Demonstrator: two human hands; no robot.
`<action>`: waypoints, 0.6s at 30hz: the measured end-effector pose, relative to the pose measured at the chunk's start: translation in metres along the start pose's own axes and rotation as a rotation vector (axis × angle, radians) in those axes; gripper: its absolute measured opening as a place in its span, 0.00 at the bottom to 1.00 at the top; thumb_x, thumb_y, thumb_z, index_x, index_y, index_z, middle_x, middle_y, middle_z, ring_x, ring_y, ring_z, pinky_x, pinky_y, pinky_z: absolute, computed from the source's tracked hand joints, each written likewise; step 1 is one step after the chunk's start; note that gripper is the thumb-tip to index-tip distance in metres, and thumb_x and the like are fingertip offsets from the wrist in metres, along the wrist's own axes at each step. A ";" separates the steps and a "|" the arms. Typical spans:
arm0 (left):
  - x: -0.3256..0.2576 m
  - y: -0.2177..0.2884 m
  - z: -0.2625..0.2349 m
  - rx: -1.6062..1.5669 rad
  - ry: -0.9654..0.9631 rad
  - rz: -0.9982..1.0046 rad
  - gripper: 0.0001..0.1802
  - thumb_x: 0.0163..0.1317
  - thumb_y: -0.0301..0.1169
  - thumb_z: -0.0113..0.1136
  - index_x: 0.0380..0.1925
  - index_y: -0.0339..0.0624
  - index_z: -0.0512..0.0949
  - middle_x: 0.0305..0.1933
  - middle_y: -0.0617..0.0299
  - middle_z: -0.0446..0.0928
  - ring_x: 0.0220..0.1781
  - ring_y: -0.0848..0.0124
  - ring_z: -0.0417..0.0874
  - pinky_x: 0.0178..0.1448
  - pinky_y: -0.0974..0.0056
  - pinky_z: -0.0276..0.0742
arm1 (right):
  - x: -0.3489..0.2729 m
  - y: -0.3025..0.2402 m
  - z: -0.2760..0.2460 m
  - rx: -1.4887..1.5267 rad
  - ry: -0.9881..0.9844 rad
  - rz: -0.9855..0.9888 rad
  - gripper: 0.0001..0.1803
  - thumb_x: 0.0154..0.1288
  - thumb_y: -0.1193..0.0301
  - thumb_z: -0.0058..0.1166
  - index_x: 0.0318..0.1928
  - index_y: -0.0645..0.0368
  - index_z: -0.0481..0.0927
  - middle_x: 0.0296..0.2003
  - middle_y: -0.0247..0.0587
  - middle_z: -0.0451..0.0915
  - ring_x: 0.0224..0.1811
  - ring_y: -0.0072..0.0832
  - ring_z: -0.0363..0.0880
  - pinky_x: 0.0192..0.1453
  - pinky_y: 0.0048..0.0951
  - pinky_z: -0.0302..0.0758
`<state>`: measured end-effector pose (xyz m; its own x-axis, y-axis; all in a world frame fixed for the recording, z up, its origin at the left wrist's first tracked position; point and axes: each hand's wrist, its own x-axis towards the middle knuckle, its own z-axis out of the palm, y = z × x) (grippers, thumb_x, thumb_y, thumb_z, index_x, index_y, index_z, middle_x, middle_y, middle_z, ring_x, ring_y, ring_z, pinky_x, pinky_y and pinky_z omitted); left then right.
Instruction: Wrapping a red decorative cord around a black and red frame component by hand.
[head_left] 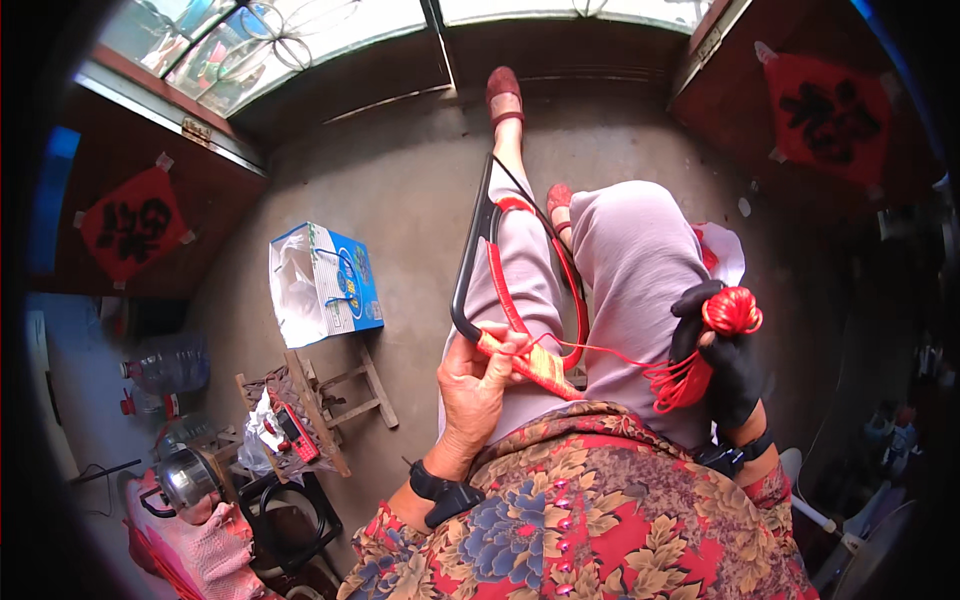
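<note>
Your left hand (472, 385) pinches the near left corner of the black frame (466, 285), thumb and fingers pressed together on its wrapped bar (545, 371). This bar, bound in red and yellowish cord, lies across your lap at a slant; the frame reaches from it toward the far side, over your left leg. A curved red strip (499, 288) runs along the inner side of the frame. Your right hand (735, 380), in a black glove that leaves the thumb tip bare, closes around a bundle of red cord (733, 311) above the right side of your lap. The bundle's rounded head stands out at the far side of the grip, and loose loops (675, 388) hang at its left. A single strand (620, 354) spans the space between your hands.

To the left, a blue and white bag (345, 285) stands on the floor (420, 150). Nearer, a red phone (297, 434) lies beside crumpled white paper (264, 420) on a small wooden stool (301, 400). At the near left is a metal pot (190, 480), just beside pink cloth (222, 555).
</note>
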<state>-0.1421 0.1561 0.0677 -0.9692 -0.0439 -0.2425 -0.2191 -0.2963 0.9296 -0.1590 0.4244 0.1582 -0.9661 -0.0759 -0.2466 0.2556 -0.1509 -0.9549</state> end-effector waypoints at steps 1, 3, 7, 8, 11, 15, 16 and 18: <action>0.003 -0.006 -0.002 0.001 0.055 -0.002 0.14 0.69 0.31 0.59 0.50 0.37 0.72 0.43 0.55 0.83 0.41 0.72 0.85 0.37 0.73 0.81 | -0.004 0.003 0.000 -0.013 0.004 0.003 0.22 0.59 0.70 0.60 0.52 0.68 0.74 0.29 0.38 0.78 0.33 0.23 0.77 0.40 0.26 0.73; 0.008 -0.022 -0.006 -0.002 0.044 0.024 0.14 0.69 0.31 0.59 0.50 0.37 0.72 0.43 0.55 0.84 0.41 0.72 0.85 0.37 0.73 0.81 | -0.010 0.002 0.005 -0.057 -0.026 0.028 0.20 0.57 0.74 0.60 0.49 0.68 0.76 0.30 0.36 0.79 0.34 0.22 0.77 0.44 0.25 0.74; 0.002 -0.042 0.003 -0.036 -0.053 0.044 0.15 0.68 0.30 0.60 0.51 0.36 0.73 0.45 0.55 0.83 0.45 0.71 0.85 0.41 0.73 0.83 | -0.016 -0.003 0.013 -0.237 -0.131 0.024 0.16 0.56 0.76 0.58 0.47 0.67 0.78 0.31 0.35 0.79 0.35 0.22 0.77 0.46 0.26 0.74; 0.003 -0.042 0.003 -0.035 -0.076 0.038 0.16 0.67 0.29 0.60 0.52 0.36 0.73 0.45 0.55 0.82 0.46 0.71 0.85 0.42 0.73 0.83 | -0.014 0.002 0.014 -0.266 -0.135 -0.001 0.17 0.57 0.75 0.58 0.48 0.66 0.77 0.31 0.36 0.79 0.35 0.22 0.77 0.45 0.26 0.74; 0.010 -0.044 0.002 -0.063 -0.134 -0.005 0.18 0.67 0.28 0.61 0.54 0.36 0.73 0.46 0.57 0.82 0.47 0.71 0.84 0.44 0.72 0.83 | -0.011 -0.003 0.026 -0.005 -0.056 0.020 0.18 0.62 0.73 0.57 0.51 0.67 0.75 0.32 0.37 0.78 0.34 0.23 0.76 0.44 0.27 0.74; 0.012 -0.036 0.007 -0.115 -0.178 -0.035 0.19 0.66 0.26 0.60 0.56 0.36 0.72 0.49 0.57 0.80 0.48 0.71 0.83 0.47 0.70 0.83 | 0.001 0.000 0.036 0.166 -0.027 0.107 0.17 0.67 0.72 0.54 0.53 0.68 0.73 0.33 0.38 0.79 0.35 0.24 0.77 0.43 0.26 0.74; 0.012 -0.035 0.007 -0.083 -0.179 -0.066 0.20 0.66 0.25 0.61 0.57 0.36 0.71 0.49 0.58 0.80 0.49 0.71 0.82 0.48 0.69 0.82 | 0.005 0.004 0.036 0.170 -0.032 0.102 0.17 0.67 0.72 0.54 0.53 0.68 0.73 0.33 0.38 0.79 0.35 0.24 0.77 0.43 0.26 0.74; 0.010 -0.028 0.012 -0.115 -0.178 -0.104 0.19 0.64 0.19 0.58 0.56 0.35 0.71 0.47 0.60 0.80 0.45 0.75 0.81 0.49 0.71 0.80 | 0.015 0.013 0.034 -0.009 -0.070 0.112 0.18 0.67 0.71 0.55 0.54 0.68 0.72 0.35 0.40 0.80 0.38 0.26 0.80 0.46 0.28 0.77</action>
<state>-0.1466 0.1759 0.0423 -0.9487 0.1586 -0.2734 -0.3148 -0.3975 0.8619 -0.1689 0.3879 0.1480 -0.9266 -0.1608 -0.3400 0.3612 -0.1284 -0.9236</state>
